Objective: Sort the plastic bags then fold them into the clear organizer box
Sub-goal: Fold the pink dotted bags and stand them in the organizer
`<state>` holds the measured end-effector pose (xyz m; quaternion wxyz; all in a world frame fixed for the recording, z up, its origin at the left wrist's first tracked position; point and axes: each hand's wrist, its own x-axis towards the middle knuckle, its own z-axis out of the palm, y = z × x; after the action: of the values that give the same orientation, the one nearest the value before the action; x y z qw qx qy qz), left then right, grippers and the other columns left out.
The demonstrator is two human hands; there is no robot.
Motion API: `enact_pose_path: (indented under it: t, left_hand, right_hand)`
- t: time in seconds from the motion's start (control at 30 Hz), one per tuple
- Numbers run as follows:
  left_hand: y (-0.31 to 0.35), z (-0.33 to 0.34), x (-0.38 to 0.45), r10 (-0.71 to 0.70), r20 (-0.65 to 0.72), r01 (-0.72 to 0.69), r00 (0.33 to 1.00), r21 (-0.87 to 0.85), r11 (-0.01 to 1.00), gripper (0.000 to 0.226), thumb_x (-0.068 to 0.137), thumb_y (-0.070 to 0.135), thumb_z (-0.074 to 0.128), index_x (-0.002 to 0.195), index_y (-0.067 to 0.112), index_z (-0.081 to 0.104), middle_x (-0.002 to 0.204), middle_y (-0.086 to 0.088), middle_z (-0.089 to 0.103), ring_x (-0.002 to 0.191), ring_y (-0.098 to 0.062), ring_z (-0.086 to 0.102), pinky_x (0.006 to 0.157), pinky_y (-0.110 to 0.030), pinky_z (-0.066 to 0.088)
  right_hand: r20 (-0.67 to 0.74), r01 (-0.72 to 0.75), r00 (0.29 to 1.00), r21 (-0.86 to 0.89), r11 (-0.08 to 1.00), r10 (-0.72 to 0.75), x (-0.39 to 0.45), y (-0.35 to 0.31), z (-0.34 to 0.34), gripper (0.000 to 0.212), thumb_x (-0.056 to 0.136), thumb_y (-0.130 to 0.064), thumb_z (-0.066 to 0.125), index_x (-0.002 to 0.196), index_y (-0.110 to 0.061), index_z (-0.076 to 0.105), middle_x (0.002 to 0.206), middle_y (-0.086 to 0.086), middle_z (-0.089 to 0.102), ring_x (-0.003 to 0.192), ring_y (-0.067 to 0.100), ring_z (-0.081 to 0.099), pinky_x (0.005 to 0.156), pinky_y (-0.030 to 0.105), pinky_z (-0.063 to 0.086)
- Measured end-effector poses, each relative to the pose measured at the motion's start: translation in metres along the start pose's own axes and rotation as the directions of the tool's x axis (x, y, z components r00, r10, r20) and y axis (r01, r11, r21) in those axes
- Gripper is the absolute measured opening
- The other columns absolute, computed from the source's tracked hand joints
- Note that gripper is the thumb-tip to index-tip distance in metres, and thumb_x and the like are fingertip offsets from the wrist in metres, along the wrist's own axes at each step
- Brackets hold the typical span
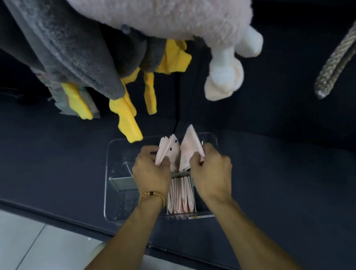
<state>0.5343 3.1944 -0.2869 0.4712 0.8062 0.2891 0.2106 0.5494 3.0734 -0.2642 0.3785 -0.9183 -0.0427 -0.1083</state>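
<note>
Both hands, left (151, 169) and right (211, 168), pinch folded pink bags (175, 150) over the clear organizer box (111, 190) at the worktop's (291, 164) near edge. Plush toys (155, 12) hang above its far side.

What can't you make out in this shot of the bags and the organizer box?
Head view only:
- Lower ends of the folded bags: hidden by the left hand and right hand.
- Clear organizer box floor: lost to glare and both hands.
- Plush toys: cut off by the top edge.
</note>
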Motion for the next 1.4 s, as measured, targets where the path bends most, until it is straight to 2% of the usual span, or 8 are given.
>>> enact_pose_path:
  t: [0.1, 0.27, 0.5, 0.63, 0.87, 1.03, 1.27, 1.4]
  left_hand:
    - [-0.002, -0.002, 0.000, 0.025, 0.031, -0.025, 0.999, -0.012, 1.000, 0.028, 0.077, 0.011, 0.072, 0.100, 0.022, 0.059, 0.092, 0.000, 0.065, 0.082, -0.015, 0.061, 0.078, -0.039, 0.054]
    - [-0.006, -0.011, -0.004, 0.114, 0.077, -0.113, 0.990, -0.018, 0.993, 0.030, 0.078, 0.022, 0.074, 0.102, 0.028, 0.057, 0.100, 0.003, 0.061, 0.082, -0.003, 0.059, 0.071, -0.021, 0.051]
    - [-0.008, -0.010, -0.013, 0.255, 0.115, -0.265, 0.960, 0.086, 0.960, 0.027, 0.086, 0.022, 0.066, 0.113, 0.016, 0.066, 0.103, 0.007, 0.048, 0.073, 0.001, 0.052, 0.072, -0.003, 0.039]
    - [-0.005, -0.008, -0.011, 0.290, 0.143, -0.306, 0.946, 0.109, 0.946, 0.032, 0.087, 0.025, 0.065, 0.117, 0.015, 0.065, 0.101, 0.008, 0.048, 0.078, -0.006, 0.054, 0.079, -0.016, 0.047]
    - [0.009, -0.016, -0.020, 0.171, 0.159, -0.180, 0.972, 0.045, 0.983, 0.029, 0.090, 0.024, 0.060, 0.115, 0.010, 0.064, 0.111, -0.005, 0.054, 0.094, -0.019, 0.061, 0.087, -0.032, 0.050]
    - [0.049, -0.013, -0.068, -0.201, 0.152, 0.248, 0.968, -0.420, 0.873, 0.018, 0.095, 0.019, 0.055, 0.109, 0.011, 0.063, 0.105, 0.000, 0.063, 0.108, -0.019, 0.059, 0.092, -0.027, 0.045]
    - [0.105, 0.072, -0.182, -0.108, 0.473, 0.357, 0.875, -0.477, 0.803, 0.013, 0.095, 0.014, 0.055, 0.101, 0.020, 0.064, 0.102, 0.004, 0.065, 0.104, -0.015, 0.062, 0.087, -0.027, 0.047]
    - [0.129, 0.139, -0.251, -0.012, 0.646, 0.332, 0.763, -0.376, 0.865, 0.014, 0.094, 0.016, 0.055, 0.099, 0.025, 0.065, 0.104, 0.002, 0.067, 0.095, -0.009, 0.064, 0.087, -0.029, 0.049]
  right_hand:
    - [0.182, 0.112, 0.981, -0.230, 0.967, -0.070, 0.002, -0.006, 0.010, 0.014, 0.095, -0.019, 0.050, 0.100, -0.008, 0.058, 0.079, 0.011, 0.067, 0.068, 0.031, 0.065, 0.058, 0.040, 0.055]
    - [0.143, 0.079, 0.986, 0.017, 0.997, -0.081, -0.001, -0.008, 0.003, 0.035, 0.091, -0.034, 0.060, 0.121, -0.015, 0.055, 0.108, 0.002, 0.063, 0.085, 0.021, 0.065, 0.073, 0.040, 0.055]
    - [0.194, 0.188, 0.966, -0.066, 0.980, -0.172, -0.005, -0.003, 0.011, 0.022, 0.097, -0.021, 0.052, 0.110, -0.010, 0.066, 0.107, 0.007, 0.065, 0.087, 0.026, 0.066, 0.076, 0.043, 0.055]
    - [0.157, 0.141, 0.977, 0.008, 0.990, -0.141, -0.005, -0.001, 0.013, 0.024, 0.096, -0.025, 0.053, 0.114, -0.016, 0.064, 0.111, 0.003, 0.061, 0.088, 0.022, 0.064, 0.075, 0.042, 0.055]
    - [0.073, -0.110, 0.993, 0.206, 0.972, 0.097, -0.001, 0.014, -0.015, 0.025, 0.096, -0.027, 0.052, 0.115, -0.018, 0.065, 0.109, -0.002, 0.065, 0.088, 0.005, 0.059, 0.079, 0.018, 0.047]
    - [-0.010, -0.301, 0.942, 0.416, 0.858, 0.336, -0.006, 0.045, -0.087, 0.028, 0.097, -0.030, 0.051, 0.120, -0.018, 0.062, 0.099, -0.009, 0.067, 0.093, 0.005, 0.063, 0.088, 0.024, 0.051]
    - [-0.178, -0.445, 0.802, 0.460, 0.768, 0.570, -0.041, 0.169, -0.229, 0.020, 0.098, -0.028, 0.050, 0.110, -0.019, 0.062, 0.102, -0.005, 0.065, 0.099, 0.015, 0.063, 0.092, 0.043, 0.053]
    - [-0.290, -0.558, 0.690, 0.371, 0.743, 0.663, -0.085, 0.259, -0.315, 0.020, 0.097, -0.026, 0.051, 0.110, -0.016, 0.063, 0.107, 0.004, 0.067, 0.103, 0.022, 0.061, 0.093, 0.035, 0.047]
